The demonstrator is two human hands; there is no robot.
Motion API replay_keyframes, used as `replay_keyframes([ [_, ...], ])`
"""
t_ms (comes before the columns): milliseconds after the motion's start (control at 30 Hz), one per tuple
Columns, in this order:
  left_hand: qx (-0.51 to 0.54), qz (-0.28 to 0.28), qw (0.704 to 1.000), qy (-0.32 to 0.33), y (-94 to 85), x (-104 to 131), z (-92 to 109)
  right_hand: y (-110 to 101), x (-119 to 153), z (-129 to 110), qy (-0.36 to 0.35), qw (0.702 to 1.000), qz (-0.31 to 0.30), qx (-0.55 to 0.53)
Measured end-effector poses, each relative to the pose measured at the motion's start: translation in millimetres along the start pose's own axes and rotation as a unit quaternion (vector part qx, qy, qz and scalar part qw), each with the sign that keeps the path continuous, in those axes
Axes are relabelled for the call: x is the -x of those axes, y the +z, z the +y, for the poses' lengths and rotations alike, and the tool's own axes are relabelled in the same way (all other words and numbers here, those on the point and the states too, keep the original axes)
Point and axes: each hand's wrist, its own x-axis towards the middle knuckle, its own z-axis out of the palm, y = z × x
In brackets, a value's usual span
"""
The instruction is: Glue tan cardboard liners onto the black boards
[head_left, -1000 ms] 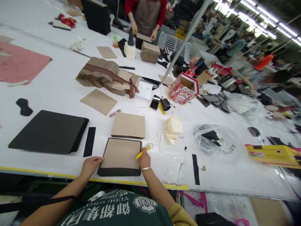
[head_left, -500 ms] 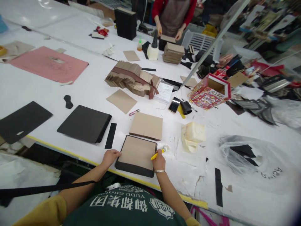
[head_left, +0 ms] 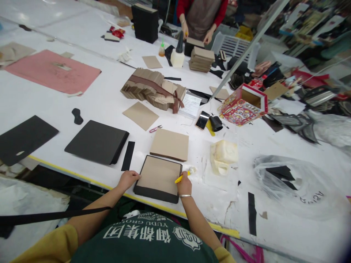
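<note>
A tan board (head_left: 160, 174) lies on a stack of black sheets (head_left: 156, 195) near the table's front edge. My left hand (head_left: 128, 179) is at the board's left edge, fingers pressed together at the black border; whether they grip it is hard to tell. In my right hand (head_left: 184, 184), at the board's right edge, is a yellow-handled brush (head_left: 179, 179) whose bristle end points right. Just behind lies a stack of tan boards (head_left: 169, 144). To the left are a black strip (head_left: 128, 156) and a black stack (head_left: 97, 141).
A cream glue container (head_left: 223, 153) stands right of my right hand. Farther back are a phone (head_left: 202, 119), small pink snips (head_left: 155, 129), a tied bundle of tan boards (head_left: 148, 87) and a red patterned box (head_left: 242, 106). Another person's hands work across the table.
The whole view has shifted slightly, so things sit a little higher and to the left. Both my hands keep nearly the same places at the board.
</note>
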Motion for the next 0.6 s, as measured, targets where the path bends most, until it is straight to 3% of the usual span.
replay_keyframes([
  [133,-0.15,-0.026,0.987,0.045,-12.3,-5,15,-3,-1,-3,0.004,1.0,-0.012,0.013],
  [233,-0.188,-0.026,0.98,0.068,-18.6,-6,28,-4,-1,-4,0.007,0.999,-0.026,0.02],
  [300,-0.229,-0.013,0.964,0.133,-17.8,-3,35,-5,-1,-4,0.011,0.999,-0.033,0.03],
  [400,-0.33,-0.032,0.89,0.313,-7.4,5,43,-5,0,-4,0.017,0.998,-0.037,0.047],
  [467,-0.379,-0.064,0.834,0.397,3.7,7,47,-5,1,-6,0.015,0.998,-0.037,0.057],
  [533,-0.408,-0.073,0.808,0.419,14.8,7,51,-7,1,-8,0.01,0.996,-0.045,0.076],
  [600,-0.428,-0.063,0.803,0.409,23.2,7,57,-13,2,-9,0.006,0.993,-0.051,0.107],
])
